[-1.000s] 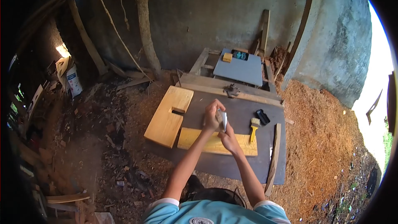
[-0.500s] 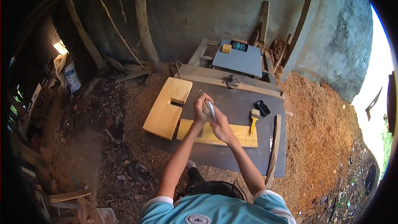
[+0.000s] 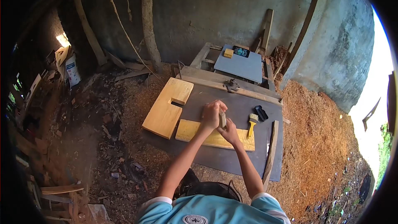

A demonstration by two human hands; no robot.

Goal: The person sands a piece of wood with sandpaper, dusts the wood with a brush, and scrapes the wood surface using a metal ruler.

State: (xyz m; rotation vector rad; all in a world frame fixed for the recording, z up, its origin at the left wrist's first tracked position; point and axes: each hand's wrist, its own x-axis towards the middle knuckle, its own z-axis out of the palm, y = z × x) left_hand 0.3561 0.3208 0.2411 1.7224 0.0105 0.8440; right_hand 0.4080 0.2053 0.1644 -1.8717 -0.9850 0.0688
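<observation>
My left hand point(image 3: 211, 117) is closed around a small pale flat piece point(image 3: 223, 120), held above the work table. The kind of this piece cannot be made out. Close against its lower end is my right hand point(image 3: 229, 133), thumb and fingers pinching it. Below both hands lies a long yellowish board point(image 3: 190, 131), partly hidden by my forearms. To the left is a wide yellow wooden board point(image 3: 163, 110) with a rectangular notch in its right edge. A yellow-handled paintbrush point(image 3: 252, 125) rests with its handle on the long board's right end.
A black open case point(image 3: 261, 113) lies beside the brush. A wooden strip point(image 3: 271, 149) runs along the table's right edge. A wooden rail point(image 3: 244, 93) with a dark metal clamp point(image 3: 231, 85) crosses the back. Beyond stands a grey panel point(image 3: 239, 67); sawdust point(image 3: 315, 141) covers the ground.
My hands have shifted slightly right and lower, and the pale piece has turned between them. The left hand now covers more of its top. The view has tilted a little.
</observation>
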